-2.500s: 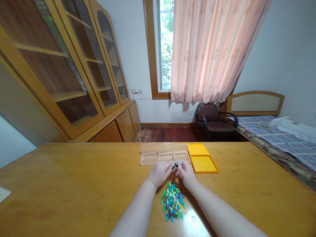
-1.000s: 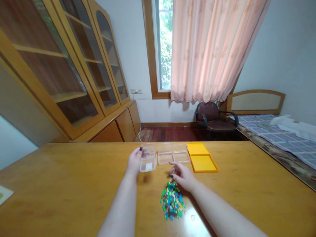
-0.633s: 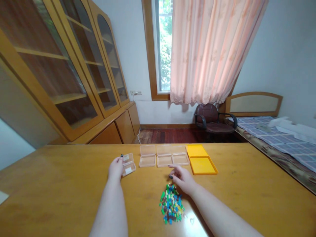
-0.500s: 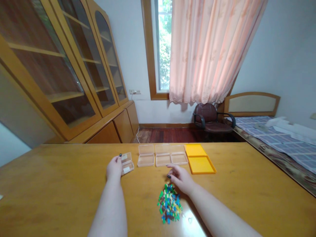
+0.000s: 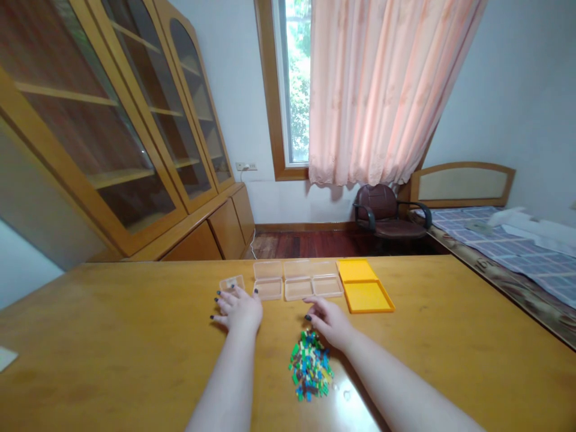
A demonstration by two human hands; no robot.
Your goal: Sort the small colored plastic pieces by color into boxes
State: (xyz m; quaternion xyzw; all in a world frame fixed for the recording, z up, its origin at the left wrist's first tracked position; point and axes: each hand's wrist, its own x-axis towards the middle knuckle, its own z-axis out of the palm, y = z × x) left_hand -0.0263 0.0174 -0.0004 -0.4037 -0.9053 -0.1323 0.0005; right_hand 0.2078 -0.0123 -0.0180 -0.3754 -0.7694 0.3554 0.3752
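My left hand (image 5: 236, 309) is spread flat over a small clear plastic box (image 5: 233, 280), which it partly covers. Beside it stand three clear plastic boxes with lids raised: the left one (image 5: 269, 290), the middle one (image 5: 297, 290) and the right one (image 5: 327, 287). Farther right lies an open yellow case (image 5: 369, 297). My right hand (image 5: 330, 324) hovers or rests in front of the right clear box, fingers loosely bent and apart, with nothing visible in them. Just below it is a pile of small coloured building bricks (image 5: 310, 366), mostly green, blue, cream and brown.
All this sits on a wide wooden table (image 5: 112, 336). A pale flat item (image 5: 6, 358) lies at its left edge. Two small clear bits (image 5: 346, 395) lie right of the pile. Beyond are a glass-fronted cabinet (image 5: 189, 204), an armchair (image 5: 382, 210) and a bed (image 5: 504, 231).
My left hand has moved right, from pinching the small clear box's left side to lying spread over its front. My right hand is nearly still. The view has shifted slightly.
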